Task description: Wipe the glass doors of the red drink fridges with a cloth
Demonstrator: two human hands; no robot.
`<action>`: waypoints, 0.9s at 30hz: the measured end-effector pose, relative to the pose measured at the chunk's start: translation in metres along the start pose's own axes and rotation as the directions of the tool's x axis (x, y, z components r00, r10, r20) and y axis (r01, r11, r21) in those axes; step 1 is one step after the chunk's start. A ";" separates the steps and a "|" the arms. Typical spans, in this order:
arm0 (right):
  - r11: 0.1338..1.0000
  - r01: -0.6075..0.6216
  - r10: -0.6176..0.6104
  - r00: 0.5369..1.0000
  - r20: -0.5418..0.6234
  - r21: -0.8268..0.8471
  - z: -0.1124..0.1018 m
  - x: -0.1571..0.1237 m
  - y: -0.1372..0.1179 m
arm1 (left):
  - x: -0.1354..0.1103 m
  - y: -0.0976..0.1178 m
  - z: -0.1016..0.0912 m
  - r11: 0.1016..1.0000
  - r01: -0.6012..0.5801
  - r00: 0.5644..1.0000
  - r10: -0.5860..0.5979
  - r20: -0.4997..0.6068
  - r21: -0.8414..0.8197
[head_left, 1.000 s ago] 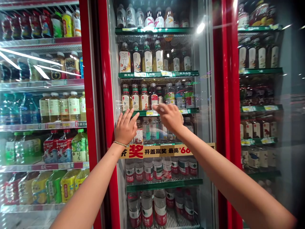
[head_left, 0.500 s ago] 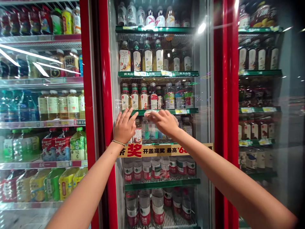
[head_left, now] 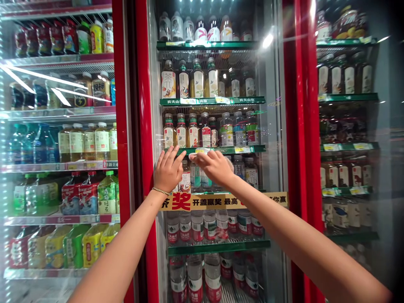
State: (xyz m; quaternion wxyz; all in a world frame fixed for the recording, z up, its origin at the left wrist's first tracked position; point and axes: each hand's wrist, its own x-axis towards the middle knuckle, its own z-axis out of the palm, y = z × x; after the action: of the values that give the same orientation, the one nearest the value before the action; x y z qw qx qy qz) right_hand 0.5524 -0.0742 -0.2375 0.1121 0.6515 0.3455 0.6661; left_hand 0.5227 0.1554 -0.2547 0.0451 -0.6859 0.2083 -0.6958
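Note:
My left hand [head_left: 169,170] rests with fingers stretched out against the left side of the glass door [head_left: 273,139] of a drinks fridge. A thin band circles that wrist. To its right, my right hand [head_left: 216,168] is closed on a crumpled white cloth [head_left: 230,164] at the glass. Bits of the cloth show past the fingertips and beside the knuckles; the rest is hidden under the hand. Both hands are just above a yellow printed strip [head_left: 208,202] that crosses the door. Bottled drinks [head_left: 193,132] stand on the shelves behind the glass.
The door has a red frame [head_left: 147,126] on its left. Another fridge with shelves of bottles [head_left: 83,141] stands at the left, and a third glass-fronted section [head_left: 349,168] is at the right. Lights reflect in the glass.
My right hand has moved slightly down and left over the glass with the cloth. My left hand stays in place against the door. The whole view has shifted a little.

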 end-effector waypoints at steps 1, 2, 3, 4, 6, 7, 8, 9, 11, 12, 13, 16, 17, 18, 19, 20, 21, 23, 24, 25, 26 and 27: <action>0.998 -0.066 0.066 0.998 -0.012 -0.012 0.000 0.000 0.000 | 0.000 0.000 0.000 1.000 -0.001 1.000 0.001 -0.007 -0.001; 0.991 -0.130 0.129 0.991 -0.020 -0.019 0.000 0.000 0.000 | 0.000 0.000 0.000 1.000 -0.006 1.000 0.006 -0.013 0.000; 0.988 -0.155 0.155 0.988 -0.013 -0.017 0.000 0.000 0.000 | 0.000 0.000 0.000 1.000 -0.011 1.000 0.011 -0.015 0.001; 0.992 -0.124 0.124 0.992 0.008 -0.006 0.000 0.001 0.000 | 0.000 0.000 0.000 1.000 -0.015 1.000 0.015 -0.015 0.003; 1.000 0.006 -0.007 0.999 0.051 0.016 -0.001 0.001 0.001 | 0.000 0.001 0.000 1.000 -0.016 1.000 0.017 -0.013 0.008; 1.000 0.019 -0.020 0.999 0.050 0.012 -0.001 0.002 0.001 | 0.000 0.001 0.000 1.000 -0.014 1.000 0.015 -0.015 0.010; 1.000 -0.022 0.022 0.999 0.033 -0.004 -0.001 0.003 0.001 | 0.000 0.001 0.000 1.000 -0.013 1.000 0.013 -0.016 0.011; 0.996 -0.085 0.086 0.996 0.010 -0.020 -0.001 0.003 0.001 | 0.000 0.001 0.000 1.000 -0.012 1.000 0.012 -0.016 0.009; 0.993 -0.118 0.118 0.993 -0.002 -0.025 -0.002 0.004 0.000 | 0.000 0.001 -0.001 1.000 -0.006 1.000 0.006 -0.008 -0.003; 0.998 -0.062 0.062 0.998 0.010 -0.017 -0.001 0.005 -0.001 | 0.000 0.001 -0.001 1.000 -0.002 1.000 0.002 -0.004 -0.013; 1.000 0.007 -0.006 1.000 0.022 -0.010 -0.001 0.005 -0.001 | 0.000 0.001 -0.001 1.000 0.003 1.000 -0.003 0.000 -0.022; 0.998 -0.054 0.053 0.998 -0.033 -0.037 -0.001 0.005 -0.002 | 0.000 0.001 -0.002 0.999 0.014 1.000 -0.014 -0.005 -0.037; 0.992 -0.115 0.113 0.992 -0.057 -0.045 -0.001 0.006 -0.002 | 0.000 0.001 -0.002 0.999 0.014 1.000 -0.014 -0.006 -0.039; 0.990 -0.134 0.132 0.990 -0.059 -0.042 0.000 0.006 -0.003 | 0.000 0.001 -0.002 0.999 0.014 1.000 -0.014 -0.004 -0.041; 0.994 -0.101 0.100 0.994 -0.042 -0.030 0.000 0.006 -0.003 | 0.000 0.001 -0.002 0.999 0.012 1.000 -0.012 -0.003 -0.041; 0.999 -0.041 0.040 0.999 -0.016 -0.013 0.000 0.007 -0.003 | -0.001 0.001 -0.002 0.999 0.011 1.000 -0.011 -0.003 -0.041; 1.000 0.001 -0.001 1.000 0.003 0.001 0.000 0.007 -0.003 | -0.001 0.001 -0.002 0.999 0.011 1.000 -0.011 -0.007 -0.039; 0.998 -0.069 0.069 0.998 -0.006 0.008 0.001 0.007 -0.003 | -0.001 0.001 -0.001 0.999 0.015 1.000 -0.015 -0.020 -0.035; 0.991 -0.137 0.137 0.990 -0.023 0.006 0.001 0.007 -0.003 | -0.001 0.000 -0.001 0.999 0.016 0.999 -0.017 -0.027 -0.032; 0.985 -0.174 0.174 0.984 -0.035 0.008 0.001 0.006 -0.003 | -0.002 0.000 -0.001 0.999 0.017 0.999 -0.018 -0.034 -0.029; 0.987 -0.162 0.162 0.986 -0.034 0.015 0.001 0.006 -0.003 | -0.002 0.000 -0.001 1.000 0.018 0.999 -0.019 -0.039 -0.026; 0.994 -0.110 0.111 0.994 -0.023 0.024 0.001 0.006 -0.002 | -0.002 0.000 -0.001 1.000 0.018 0.999 -0.019 -0.045 -0.022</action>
State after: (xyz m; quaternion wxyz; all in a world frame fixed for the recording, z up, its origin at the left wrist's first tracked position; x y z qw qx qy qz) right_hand 0.5518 -0.0685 -0.2342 0.0635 0.6625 0.3178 0.6753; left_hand 0.5222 0.1565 -0.2563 0.0264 -0.6722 0.2105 -0.7093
